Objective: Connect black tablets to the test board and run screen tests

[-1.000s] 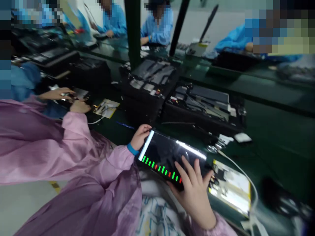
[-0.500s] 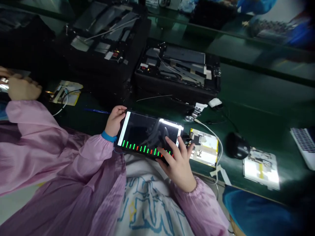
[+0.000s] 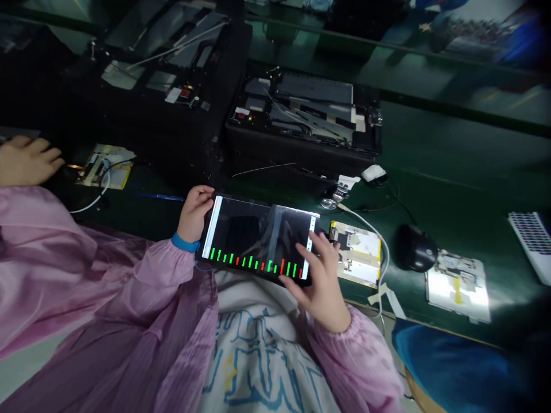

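A tablet screen (image 3: 245,229) lies tilted in front of me, dark with a row of green and red text along its near edge. My left hand (image 3: 194,213), with a blue band at the wrist, grips its left end between thumb and fingers. Over the right end is my right hand (image 3: 321,278), its fingers spread and the fingertips at the glass and right edge. Just right of the tablet lies an opened device board with a yellow border (image 3: 359,252), partly behind my right fingers. A white cable (image 3: 365,221) curves around it.
Black boxes of flat parts (image 3: 305,143) stand behind the tablet. To the right are a black computer mouse (image 3: 415,248), another opened device (image 3: 458,287) and a keyboard (image 3: 531,241). At left, a co-worker's hand (image 3: 28,160) is near a board (image 3: 105,166) and a blue pen (image 3: 161,197).
My right hand has shifted right, off the screen's middle toward its right edge. The bright white strip on the screen has gone. The co-worker's hand has turned flatter and moved left.
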Available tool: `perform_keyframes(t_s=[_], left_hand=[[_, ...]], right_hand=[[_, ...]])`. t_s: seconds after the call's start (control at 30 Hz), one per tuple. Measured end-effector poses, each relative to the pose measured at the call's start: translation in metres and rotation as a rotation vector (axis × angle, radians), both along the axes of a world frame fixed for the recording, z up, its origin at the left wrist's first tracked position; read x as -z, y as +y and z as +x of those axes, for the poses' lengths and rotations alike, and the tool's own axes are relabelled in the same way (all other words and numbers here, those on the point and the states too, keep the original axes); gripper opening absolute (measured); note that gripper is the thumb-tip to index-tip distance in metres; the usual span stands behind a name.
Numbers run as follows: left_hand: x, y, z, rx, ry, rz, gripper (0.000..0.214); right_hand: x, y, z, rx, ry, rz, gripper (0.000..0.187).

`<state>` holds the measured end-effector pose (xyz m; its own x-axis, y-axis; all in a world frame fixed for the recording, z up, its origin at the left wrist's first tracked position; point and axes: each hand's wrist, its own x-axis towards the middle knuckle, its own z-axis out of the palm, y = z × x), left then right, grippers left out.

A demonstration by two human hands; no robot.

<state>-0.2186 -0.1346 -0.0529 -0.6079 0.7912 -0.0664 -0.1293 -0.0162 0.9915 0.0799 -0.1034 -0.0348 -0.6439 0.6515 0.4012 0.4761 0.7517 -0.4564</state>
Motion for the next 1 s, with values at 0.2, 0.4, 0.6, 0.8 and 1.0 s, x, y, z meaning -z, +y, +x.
perform_keyframes(t_s=[0.2, 0.4, 0.6, 0.8, 1.0], left_hand=[[-0.004, -0.002, -0.001, 0.005, -0.079, 0.042, 0.037], [-0.003, -0.003, -0.013, 0.02, -0.061, 0.035, 0.04], [-0.01, 0.001, -0.012, 0.041, -0.073, -0.01, 0.039], [-0.01, 0.004, -0.002, 0.078, -0.016, -0.028, 0.035], [-0.008, -0.001, 0.006, 0.058, 0.182, -0.107, 0.023]], right_hand=[[0.004, 0.005, 0.02, 0.294, 0.306, -0.028, 0.017], [0.026, -0.005, 0.04, 0.233, 0.227, -0.175, 0.039], [0.039, -0.009, 0.043, 0.171, 0.084, -0.172, 0.078], [0.04, -0.001, 0.039, 0.127, 0.083, -0.153, 0.075], [0.044, -0.002, 0.05, 0.052, 0.005, -0.169, 0.068]])
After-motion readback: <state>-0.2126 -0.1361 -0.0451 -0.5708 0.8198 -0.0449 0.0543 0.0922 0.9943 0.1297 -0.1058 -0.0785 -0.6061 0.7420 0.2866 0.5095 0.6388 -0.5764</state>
